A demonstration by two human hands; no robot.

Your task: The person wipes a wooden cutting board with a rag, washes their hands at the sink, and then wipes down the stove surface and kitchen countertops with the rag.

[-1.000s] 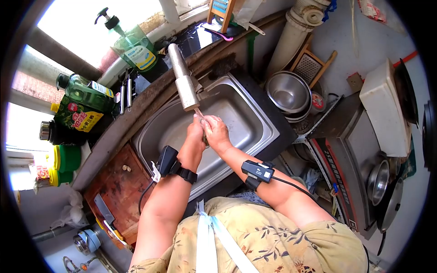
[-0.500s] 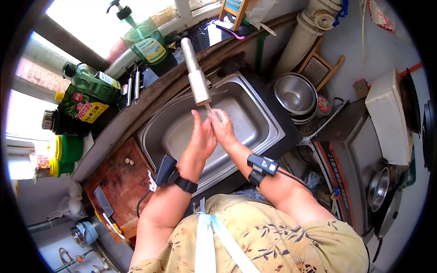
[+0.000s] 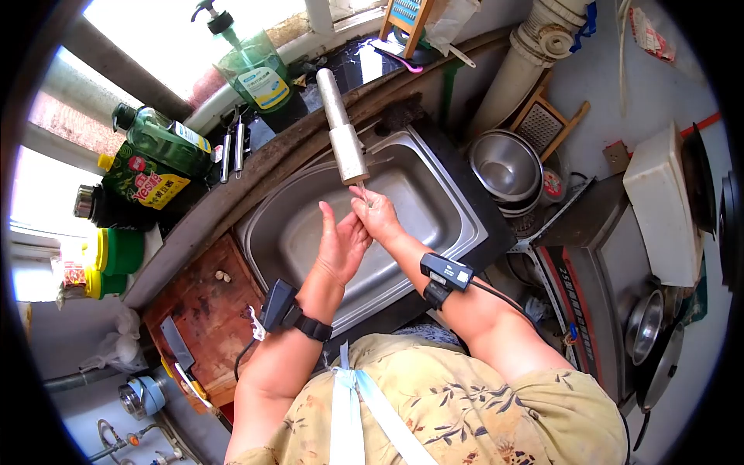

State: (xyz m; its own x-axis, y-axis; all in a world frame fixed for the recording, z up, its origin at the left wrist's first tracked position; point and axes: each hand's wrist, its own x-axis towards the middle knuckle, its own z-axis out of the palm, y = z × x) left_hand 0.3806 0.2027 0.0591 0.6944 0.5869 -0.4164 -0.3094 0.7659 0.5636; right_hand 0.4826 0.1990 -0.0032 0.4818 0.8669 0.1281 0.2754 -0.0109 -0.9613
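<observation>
Over the steel sink (image 3: 310,240), both of my hands are below the end of a thick grey faucet pipe (image 3: 349,155). My left hand (image 3: 344,244) is open, palm up, with its thumb stretched out. Just beside it, my right hand (image 3: 377,215) has its fingers bent together near a thin stream under the pipe's end. What those fingers hold, if anything, is too small to make out. Each forearm wears a black strapped device.
Left of the sink, a knife (image 3: 177,342) lies on a reddish board (image 3: 205,302). Bottles, including a green pump bottle (image 3: 256,74), line the window ledge. Steel bowls (image 3: 505,164) and a grater (image 3: 540,126) stand at the right.
My right hand's fingers have bent more and moved closer to the pipe's end. My left hand has dropped slightly and moved a little apart from it.
</observation>
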